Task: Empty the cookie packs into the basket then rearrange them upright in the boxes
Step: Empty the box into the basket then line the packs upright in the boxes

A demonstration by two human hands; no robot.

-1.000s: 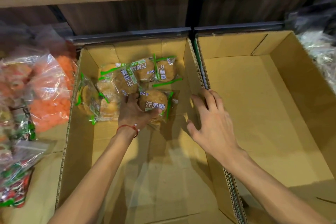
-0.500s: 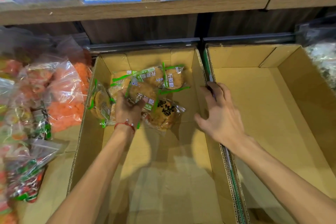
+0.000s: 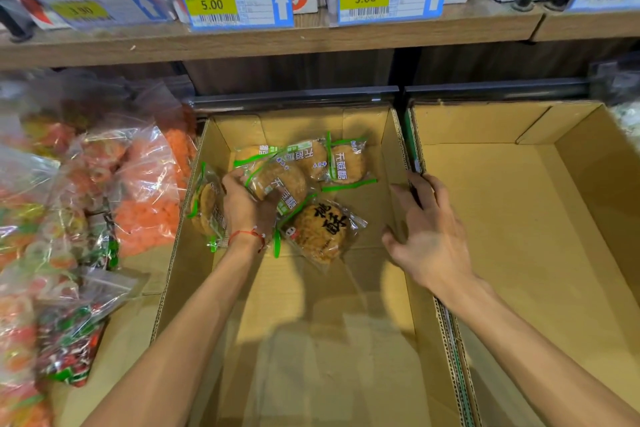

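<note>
1. The left box [image 3: 194, 288] and the right box [image 3: 519, 218] are plain tan cardboard.
2. The cookie packs [image 3: 346, 163] are clear wrap with green stripes and white lettering over golden-brown cookies.
3. The odd pack [image 3: 320, 229] is clear, with bold black characters.
4. The bracelet [image 3: 246, 234] is red string.
5. The price tags [image 3: 235, 2] are white with a blue edge, a yellow price patch and a white arrow.
6. The snack bags [image 3: 149, 184] are clear over orange pieces; the candy bag [image 3: 69, 350] shows red, green and white.
7. The shelf [image 3: 277, 42] is brown wood grain.

left grip [image 3: 247, 204] curled | right grip [image 3: 426, 229] fingers splayed | arms extended
</note>
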